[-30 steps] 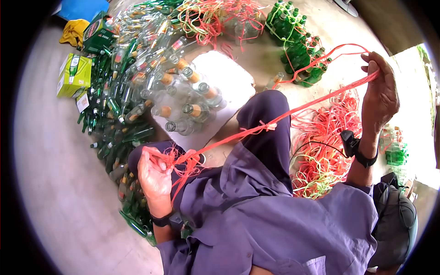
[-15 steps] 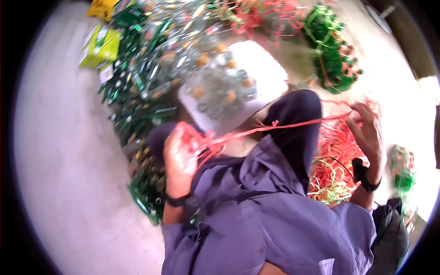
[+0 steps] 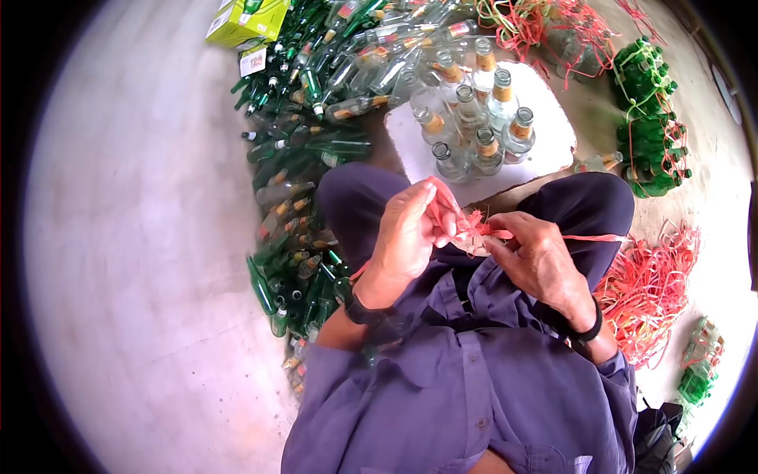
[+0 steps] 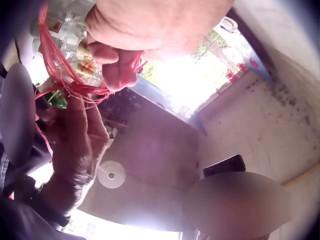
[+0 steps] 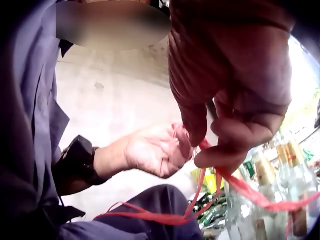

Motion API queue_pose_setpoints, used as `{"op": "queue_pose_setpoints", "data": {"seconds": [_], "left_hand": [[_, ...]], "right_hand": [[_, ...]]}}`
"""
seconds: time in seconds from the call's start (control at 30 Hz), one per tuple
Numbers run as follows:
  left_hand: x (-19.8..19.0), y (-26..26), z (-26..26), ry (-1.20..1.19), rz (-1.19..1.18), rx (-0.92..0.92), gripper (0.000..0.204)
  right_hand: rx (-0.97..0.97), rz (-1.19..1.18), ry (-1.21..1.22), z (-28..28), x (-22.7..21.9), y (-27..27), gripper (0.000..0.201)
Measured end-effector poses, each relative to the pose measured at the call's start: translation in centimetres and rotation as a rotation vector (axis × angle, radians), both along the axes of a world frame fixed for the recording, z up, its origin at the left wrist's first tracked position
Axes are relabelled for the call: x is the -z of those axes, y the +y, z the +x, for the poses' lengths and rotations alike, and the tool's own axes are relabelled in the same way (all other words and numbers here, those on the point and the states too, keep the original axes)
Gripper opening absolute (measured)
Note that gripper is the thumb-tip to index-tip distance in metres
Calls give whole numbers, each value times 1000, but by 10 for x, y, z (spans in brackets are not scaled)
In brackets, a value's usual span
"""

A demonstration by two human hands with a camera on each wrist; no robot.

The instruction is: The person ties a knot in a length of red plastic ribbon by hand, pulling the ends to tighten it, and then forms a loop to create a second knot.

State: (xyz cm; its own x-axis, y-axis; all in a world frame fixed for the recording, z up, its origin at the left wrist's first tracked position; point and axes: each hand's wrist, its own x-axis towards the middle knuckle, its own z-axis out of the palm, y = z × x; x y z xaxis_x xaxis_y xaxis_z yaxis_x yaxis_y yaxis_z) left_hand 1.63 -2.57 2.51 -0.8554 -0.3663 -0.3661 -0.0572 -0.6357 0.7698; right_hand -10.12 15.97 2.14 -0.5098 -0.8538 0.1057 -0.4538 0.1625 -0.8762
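Red plastic strapping (image 3: 476,227) is bunched and knotted between the two hands, above the lap. The left hand (image 3: 412,231) grips the bunch with curled fingers; a loop rises over its fingertips. From the other side, the right hand (image 3: 543,261) pinches the strands between thumb and fingers, and a strand trails right past the knee. In the left wrist view the frayed strands (image 4: 75,90) cross between both hands. The right wrist view shows the right hand (image 5: 230,85) close up, its fingertips on the strands (image 5: 250,192), with the left hand (image 5: 157,150) beside it.
Upright clear bottles (image 3: 485,150) stand on a white board (image 3: 549,146) beyond the knees. Many bottles lie at the left (image 3: 339,146). A heap of red strapping (image 3: 651,292) is at the right, near bundled green bottles (image 3: 651,142). A green-yellow box (image 3: 249,22) is at the top left.
The hands have come together from far apart, and the strapping stretched between them is now gathered. The right hand has moved down and inward. The head view has shifted.
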Motion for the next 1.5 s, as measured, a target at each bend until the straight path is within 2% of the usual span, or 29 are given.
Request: {"op": "queue_pose_setpoints", "data": {"seconds": [0.2, 0.37, 0.4, 0.43, 0.47, 0.5, 0.57, 0.63, 0.7, 0.77, 0.83, 0.87, 1.0, 1.1, 1.17, 1.2, 1.23, 1.3, 1.5], "left_hand": [[8, -2, 3, 58, 48, 50, 38], [3, 0, 2, 12, 17, 49, 35], [4, 0, 2, 12, 17, 46, 35], [6, 0, 3, -5, -98, 56, 33], [7, 0, 3, -21, -214, 67, 32], [8, 0, 4, -21, -214, 66, 32], [10, 0, 6, -17, -496, 161, 32], [18, 2, 6, 8, -449, 195, 38], [13, 8, 5, 49, -293, 302, 40], [11, 11, 5, 8, -277, 313, 42], [12, 11, 6, -93, -529, 469, 37], [11, 12, 6, -102, -567, 454, 28], [15, 11, 7, -160, -497, 418, 22], [17, 5, 9, -214, -581, 395, 19], [21, 2, 10, -174, -676, 326, 18], [20, -3, 11, -158, -879, 357, 18], [17, -4, 11, -159, -879, 357, 18], [12, -5, 11, -176, -595, 264, 20], [9, -16, 11, -126, -643, 192, 18]], "right_hand": [[43, 36, -45, 16, 17, -15, 27], [18, 18, -100, 16, 29, -10, 19], [33, 37, -255, 15, 28, -9, 19], [49, 56, -410, 15, 27, -8, 19], [65, 45, -460, 14, 20, -8, 17], [64, 45, -460, 13, 22, -7, 17], [57, 23, -671, 9, 27, -5, 16], [54, 10, -682, 6, 22, -5, 14], [56, -31, -729, 4, 16, -6, 14], [26, -39, -740, 2, 17, -6, 14], [53, -14, -743, 1, 21, -6, 14], [54, -14, -743, 2, 20, -6, 14], [106, -23, -776, 1, 17, -6, 14], [118, -37, -749, -2, 21, -5, 15], [125, -47, -742, -4, 25, -2, 15], [139, -17, -743, -6, 27, -1, 16], [153, 12, -744, -6, 28, 0, 17], [177, 35, -774, -8, 23, 0, 18], [196, 29, -830, -8, 24, -1, 23]]}}
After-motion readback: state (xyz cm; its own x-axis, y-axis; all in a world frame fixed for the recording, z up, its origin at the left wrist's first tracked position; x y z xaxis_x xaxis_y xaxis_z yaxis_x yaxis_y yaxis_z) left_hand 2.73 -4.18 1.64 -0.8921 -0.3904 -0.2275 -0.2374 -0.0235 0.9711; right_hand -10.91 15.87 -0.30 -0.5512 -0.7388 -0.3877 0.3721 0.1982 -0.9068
